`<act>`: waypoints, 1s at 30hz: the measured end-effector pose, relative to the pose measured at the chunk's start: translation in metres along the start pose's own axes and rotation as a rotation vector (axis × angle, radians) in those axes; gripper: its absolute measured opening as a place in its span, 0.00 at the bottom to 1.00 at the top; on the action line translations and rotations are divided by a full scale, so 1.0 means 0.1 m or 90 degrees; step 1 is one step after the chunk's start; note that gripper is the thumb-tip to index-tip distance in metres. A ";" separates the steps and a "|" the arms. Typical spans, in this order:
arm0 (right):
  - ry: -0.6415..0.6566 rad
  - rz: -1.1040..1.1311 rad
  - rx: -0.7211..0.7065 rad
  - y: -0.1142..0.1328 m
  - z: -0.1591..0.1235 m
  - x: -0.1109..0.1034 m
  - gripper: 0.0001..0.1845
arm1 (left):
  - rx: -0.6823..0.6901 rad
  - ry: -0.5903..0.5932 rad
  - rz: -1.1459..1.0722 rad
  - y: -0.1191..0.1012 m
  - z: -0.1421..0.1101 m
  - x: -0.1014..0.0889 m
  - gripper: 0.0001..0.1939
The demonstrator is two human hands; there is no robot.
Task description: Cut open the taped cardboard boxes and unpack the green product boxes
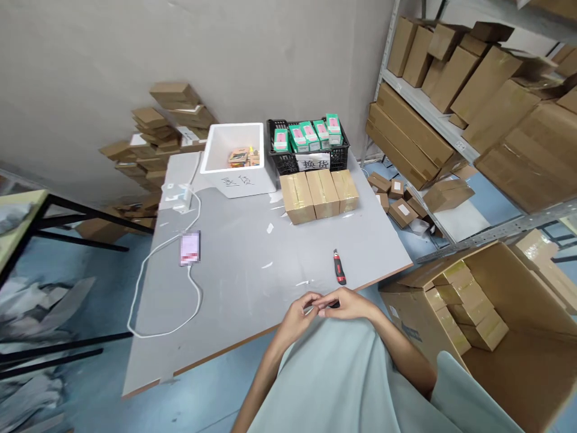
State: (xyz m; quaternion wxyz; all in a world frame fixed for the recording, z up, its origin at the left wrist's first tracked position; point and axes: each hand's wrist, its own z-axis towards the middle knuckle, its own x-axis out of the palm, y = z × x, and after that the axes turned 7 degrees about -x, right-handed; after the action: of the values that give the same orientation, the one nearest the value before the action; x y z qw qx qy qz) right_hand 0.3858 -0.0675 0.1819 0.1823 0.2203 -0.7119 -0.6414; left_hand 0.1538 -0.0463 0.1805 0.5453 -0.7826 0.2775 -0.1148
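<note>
My left hand (pixel 297 317) and my right hand (pixel 346 304) meet at the table's near edge, in front of the light green clothing. Their fingers are bent and pressed together at the tips. A small dark patch shows under the right fingers; what it is, and whether anything is held, I cannot make out. Just beyond the right hand a red and black utility knife (pixel 339 268) lies on the grey table (pixel 243 252). Farther back, three taped cardboard boxes (pixel 311 195) stand side by side.
Behind the boxes is a black crate (pixel 283 161) of green-and-pink packages, beside a white foam box (pixel 238 180). At left lie a phone (pixel 190 248), its white cable and a power strip (pixel 178 196). A large carton (pixel 532 337) with smaller boxes stands right, below loaded shelves (pixel 417 99).
</note>
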 end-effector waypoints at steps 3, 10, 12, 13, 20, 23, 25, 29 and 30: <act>0.028 0.015 -0.009 -0.05 0.00 -0.03 0.38 | 0.010 -0.001 0.010 0.07 0.02 0.01 0.15; -0.122 -0.174 0.019 -0.31 0.41 -0.90 0.35 | 0.043 -0.148 0.037 0.21 0.44 -0.20 0.36; -0.231 -0.317 0.037 -0.27 0.71 -1.32 0.34 | 0.096 -0.207 0.091 0.07 0.74 -0.38 0.38; -0.264 -0.381 0.056 -0.21 0.88 -1.53 0.35 | 0.122 -0.232 0.121 -0.04 0.90 -0.48 0.39; -0.370 -0.535 0.233 0.24 2.01 -2.48 0.39 | 0.188 -0.289 0.208 -0.78 1.59 -0.74 0.40; -0.370 -0.520 0.268 0.22 2.24 -2.63 0.38 | 0.204 -0.282 0.192 -0.85 1.56 -0.65 0.38; -0.371 -0.504 0.292 0.12 2.30 -2.67 0.36 | 0.200 -0.278 0.180 -0.81 1.48 -0.59 0.38; -0.393 -0.474 0.352 -0.15 2.34 -2.72 0.32 | 0.160 -0.268 0.153 -0.60 1.26 -0.50 0.39; -0.407 -0.473 0.367 -0.21 2.35 -2.74 0.32 | 0.146 -0.266 0.145 -0.52 1.20 -0.48 0.39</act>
State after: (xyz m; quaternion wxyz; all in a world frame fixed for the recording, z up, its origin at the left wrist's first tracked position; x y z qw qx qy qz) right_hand 0.4893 0.2768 0.1411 -0.3477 0.2919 -0.7524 -0.4773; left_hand 0.1884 0.0879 0.1887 0.6850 -0.6865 0.2302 0.0807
